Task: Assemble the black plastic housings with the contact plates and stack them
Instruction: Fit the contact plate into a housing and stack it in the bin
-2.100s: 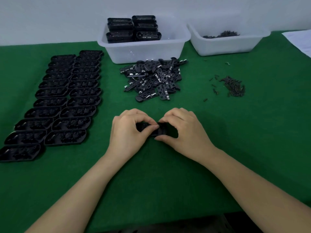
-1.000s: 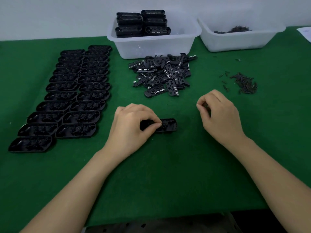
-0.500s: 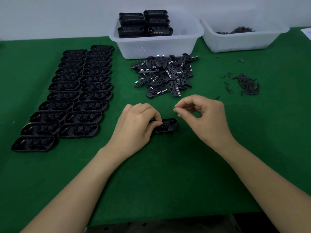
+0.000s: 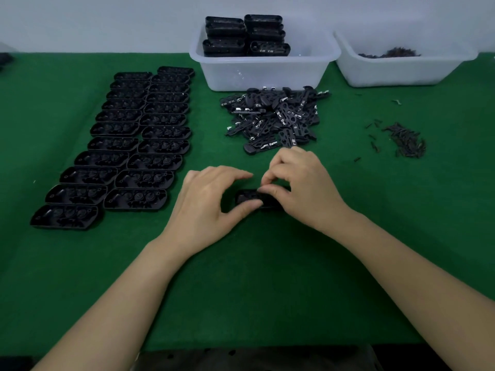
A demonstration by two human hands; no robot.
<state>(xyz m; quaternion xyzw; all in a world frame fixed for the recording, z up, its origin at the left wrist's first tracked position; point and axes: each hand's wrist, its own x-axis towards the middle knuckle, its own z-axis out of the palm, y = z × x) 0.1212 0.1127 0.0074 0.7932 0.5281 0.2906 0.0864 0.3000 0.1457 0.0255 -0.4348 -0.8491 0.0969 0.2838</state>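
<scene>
Housing [image 4: 250,197] flat on green mat [image 4: 267,277], centre. My left hand [image 4: 211,207] clamps its near edge, thumb under fingers; right hand [image 4: 302,188] pinches down on its right end. Contact-plate pile [image 4: 276,119] at 12 o'clock, empty housings in rows [image 4: 128,145] at 10 o'clock

Glossy black plastic housings [image 4: 139,145], matt green cloth [image 4: 254,290].

Bare green felt counter [image 4: 241,277] lies open nearer than both grips. Left stand rows of open black plastic housings [image 4: 128,145]; just beyond, a heap of black contact plates [image 4: 273,119]; beyond-right, scattered small dark screws [image 4: 404,140].
</scene>
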